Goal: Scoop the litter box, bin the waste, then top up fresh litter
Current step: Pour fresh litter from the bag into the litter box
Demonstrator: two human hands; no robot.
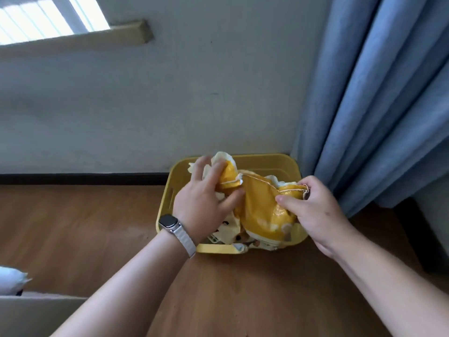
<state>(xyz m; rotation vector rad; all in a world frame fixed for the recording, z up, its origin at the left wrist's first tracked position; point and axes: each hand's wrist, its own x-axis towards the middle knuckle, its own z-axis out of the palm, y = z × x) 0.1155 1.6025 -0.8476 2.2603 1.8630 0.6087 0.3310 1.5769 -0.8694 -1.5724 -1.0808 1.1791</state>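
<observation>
A yellow plastic litter box [267, 161] stands on the wooden floor against the wall. Over it is an orange and white litter bag [260, 205] with a stitched top edge, and it hides most of the box's inside. My left hand [206, 198], with a watch on its wrist, grips the bag's crumpled left top part. My right hand [313, 210] pinches the stitched right corner of the bag's top edge. No litter is visible, and no scoop is in sight.
A blue curtain [376, 93] hangs right next to the box on the right. The white wall with a dark skirting board [82, 177] runs behind. A grey and white object [12, 280] sits at the lower left edge. Wooden floor [85, 234] spreads to the left.
</observation>
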